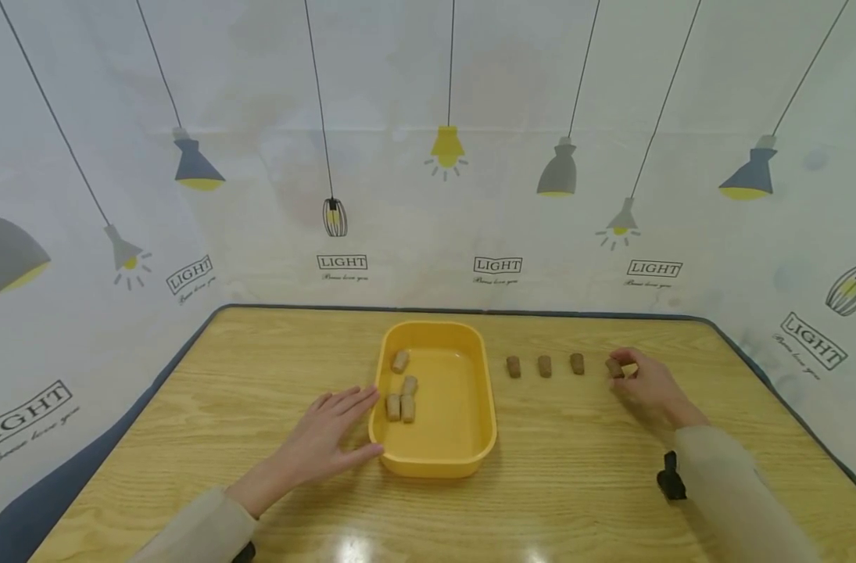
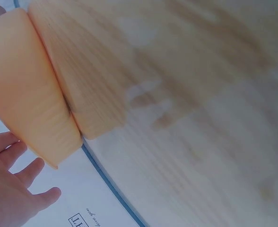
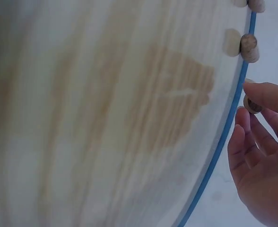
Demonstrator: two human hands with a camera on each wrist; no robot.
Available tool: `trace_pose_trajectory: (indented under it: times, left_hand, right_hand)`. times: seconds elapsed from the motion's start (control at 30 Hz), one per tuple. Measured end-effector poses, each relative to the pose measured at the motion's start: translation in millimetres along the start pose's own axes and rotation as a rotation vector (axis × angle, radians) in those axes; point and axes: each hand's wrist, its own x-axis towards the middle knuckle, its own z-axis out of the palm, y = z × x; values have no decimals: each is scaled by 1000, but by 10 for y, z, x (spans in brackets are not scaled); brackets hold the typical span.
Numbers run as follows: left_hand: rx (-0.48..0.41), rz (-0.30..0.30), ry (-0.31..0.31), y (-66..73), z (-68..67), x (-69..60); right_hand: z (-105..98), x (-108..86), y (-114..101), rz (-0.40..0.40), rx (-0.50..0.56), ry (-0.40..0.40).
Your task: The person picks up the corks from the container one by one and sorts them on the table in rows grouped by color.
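A yellow tray (image 1: pixel 438 463) holds several light corks (image 1: pixel 408 408) along its left side. My left hand (image 1: pixel 322 439) lies against the tray's left rim with its fingers spread; the left wrist view shows the same hand (image 2: pixel 11 184) beside the tray's wall (image 2: pixel 30 85). At the right, my right hand (image 1: pixel 649 385) pinches a brown cork (image 1: pixel 614 368) between thumb and fingers, at the end of a row. In the right wrist view this hand (image 3: pixel 264 151) has the cork (image 3: pixel 252 104) between its fingertips. Whether that cork touches the table cannot be told.
Three brown corks (image 1: pixel 513 367) stand in a row between the tray and my right hand. The wooden table (image 1: pixel 259 352) has a dark blue edge, with a white lamp-printed cloth (image 1: pixel 399 195) behind it. A small black object (image 1: pixel 671 477) is by my right sleeve.
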Motion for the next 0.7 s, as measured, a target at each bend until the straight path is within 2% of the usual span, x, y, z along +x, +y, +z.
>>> trace_pose_trajectory:
  times: [0.07,0.17,0.4,0.7]
  left_hand:
    - [1,1,4,-1,0,-2]
    - [1,0,4,1,-4,-3]
    - [2,-10,-15,4,-12,3]
    - [-6,-17,-23,3,-21,-2]
  right_hand:
    - [14,40,45,51,-8,-16]
    - [33,111,90,80,-32,-19]
    - [71,222,77,110,-48,-30]
    - [74,273,66,137,-48,-58]
